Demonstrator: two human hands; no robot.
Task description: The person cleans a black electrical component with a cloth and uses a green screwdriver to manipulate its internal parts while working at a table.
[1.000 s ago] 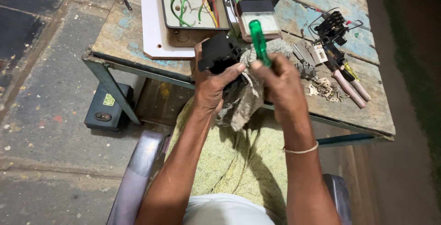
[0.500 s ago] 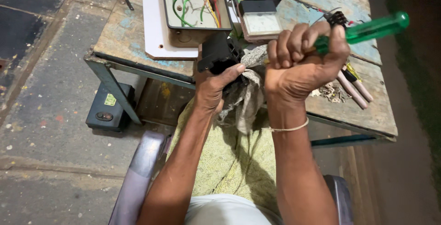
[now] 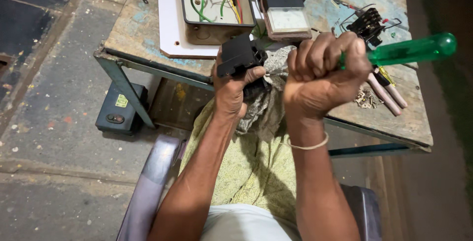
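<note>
Green handle: that's what jumps out in the head view, the only view we've got. A translucent green screwdriver (image 3: pixel 404 50) sits in our right hand (image 3: pixel 322 71), fingers wrapped tight around it in a full fist.
Screwdriver axis: nearly level, handle end poking out toward 3 o'clock. Whatever there is of the shaft is buried in the fist, so we can't tell where the tip sits.
Left hand: our left hand (image 3: pixel 234 86) is clamped on a black plastic block (image 3: pixel 240 56), thumb over the front, fingers hidden behind it.
Rag: a grey, crumpled rag (image 3: pixel 268 93) hangs under the block, between both hands.
Key relation: the block lies at about 9 o'clock from the right fist, near it but not touching, so the screwdriver's long axis runs roughly in line with it. The left hand is the one on the block; the right is the nearer one to the tool, obviously.
Bench: worn wooden table (image 3: pixel 138 29) with flaking blue paint. At 12 o'clock from the hands, an open electrical box (image 3: pixel 217 4) full of green, red and yellow wires, on a white board (image 3: pixel 170 24). A panel meter (image 3: pixel 287 19) sits just right of it.
Other bits: pink-handled pliers (image 3: pixel 389 93) at 4 o'clock from the fist, a small black wired part (image 3: pixel 367 24) above them.
Floor: dark box (image 3: pixel 120 115) under the table's left leg.
</note>
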